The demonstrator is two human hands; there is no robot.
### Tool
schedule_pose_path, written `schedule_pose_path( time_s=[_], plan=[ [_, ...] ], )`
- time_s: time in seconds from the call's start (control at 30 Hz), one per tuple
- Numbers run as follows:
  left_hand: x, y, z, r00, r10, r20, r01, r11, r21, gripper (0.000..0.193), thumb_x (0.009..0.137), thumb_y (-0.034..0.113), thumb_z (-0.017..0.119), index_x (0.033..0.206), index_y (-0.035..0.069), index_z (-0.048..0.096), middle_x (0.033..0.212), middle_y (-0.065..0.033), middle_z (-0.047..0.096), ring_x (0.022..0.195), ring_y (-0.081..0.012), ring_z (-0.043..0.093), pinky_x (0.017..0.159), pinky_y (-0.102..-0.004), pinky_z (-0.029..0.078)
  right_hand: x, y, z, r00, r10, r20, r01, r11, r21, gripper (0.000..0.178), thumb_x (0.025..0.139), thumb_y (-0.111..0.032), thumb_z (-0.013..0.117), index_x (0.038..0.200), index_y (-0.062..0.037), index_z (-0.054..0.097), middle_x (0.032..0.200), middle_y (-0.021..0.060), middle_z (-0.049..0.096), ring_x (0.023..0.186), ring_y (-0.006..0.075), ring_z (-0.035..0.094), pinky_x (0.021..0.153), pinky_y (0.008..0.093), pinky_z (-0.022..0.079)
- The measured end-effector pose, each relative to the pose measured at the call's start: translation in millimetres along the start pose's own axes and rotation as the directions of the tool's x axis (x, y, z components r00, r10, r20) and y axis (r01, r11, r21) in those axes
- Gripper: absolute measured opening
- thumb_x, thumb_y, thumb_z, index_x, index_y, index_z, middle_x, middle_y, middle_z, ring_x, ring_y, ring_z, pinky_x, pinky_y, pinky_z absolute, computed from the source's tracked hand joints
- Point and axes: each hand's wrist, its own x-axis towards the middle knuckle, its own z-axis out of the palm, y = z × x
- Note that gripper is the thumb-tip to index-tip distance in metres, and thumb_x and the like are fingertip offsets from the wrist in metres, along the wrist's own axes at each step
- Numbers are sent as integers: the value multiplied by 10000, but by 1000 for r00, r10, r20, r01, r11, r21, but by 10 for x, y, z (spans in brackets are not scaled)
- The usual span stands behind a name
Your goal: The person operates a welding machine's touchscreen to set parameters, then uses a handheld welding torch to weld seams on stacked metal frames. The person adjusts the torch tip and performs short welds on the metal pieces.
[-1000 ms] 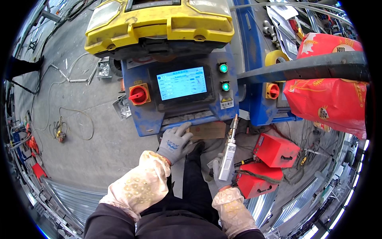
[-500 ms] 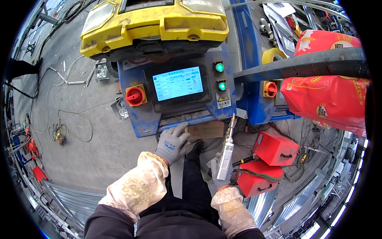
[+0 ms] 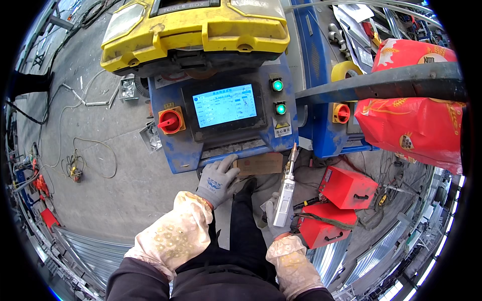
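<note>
Wearing grey gloves [image 3: 270,213], black trousers [image 3: 248,228]
Cream oversleeves [image 3: 189,213] are carrying yellowish spots [image 3: 172,242]; dark sleeves [image 3: 138,281] are showing behind them, and blue print [image 3: 214,184] is marking the left glove [image 3: 217,178].

Grey on the left glove [image 3: 216,181], a blue print [image 3: 213,184] across its back, and grey again on the right glove [image 3: 271,214]! Cream sleeves [image 3: 173,228], yellowish rings dotted over the left one. The torch [image 3: 284,198] gleams silver, coppery at its tip [image 3: 294,149]. Blue for the machine [image 3: 181,156], pale blue its screen [image 3: 225,106], two lights [image 3: 278,86] bright green, a red knob [image 3: 170,121] on a yellow plate [image 3: 181,111]. Toolbox [image 3: 196,37]: yellow over black. Bag [image 3: 401,125]: red, golden wheat ears [image 3: 455,120]. Boxes [image 3: 348,186]: red too, black handles [image 3: 361,196].
</note>
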Motion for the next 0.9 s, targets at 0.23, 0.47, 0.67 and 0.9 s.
schedule_pose_path(
  time_s=[0.23,0.47,0.67,0.9],
  plan=[
    [1,0,-18,1000,-3,3,3,1000,-12,250,817,248,762,1038,150,701,1394,-115,577,1066,-324,643,875,-456,499,-3,26,11,999,29,14,-29,998,54,356,894,-94,722,1217,-18,592,940,44,652,831,148,657,780,308,552],
    [-5,-12,-13,1000,10,-19,-11,1000,-24,250,819,240,755,1045,150,697,1384,-116,581,1048,-325,646,866,-451,507,-19,83,30,993,111,37,-116,983,144,388,894,-78,728,1242,-2,575,983,40,642,854,129,648,797,295,549],
    [-10,-19,7,999,12,-37,-13,1000,-23,265,802,228,755,1048,152,693,1375,-112,584,1020,-311,645,858,-451,505,-4,4,11,999,23,25,-24,1000,19,402,896,-95,726,1254,0,568,1004,47,639,855,140,641,801,304,545],
    [-17,-27,20,999,12,-40,-12,1000,-17,283,791,228,762,1055,153,693,1380,-105,583,1015,-300,645,851,-450,505,17,-8,-14,999,-47,16,48,997,-58,391,896,-113,728,1239,6,583,1001,60,648,851,165,647,801,321,543]
  ],
)
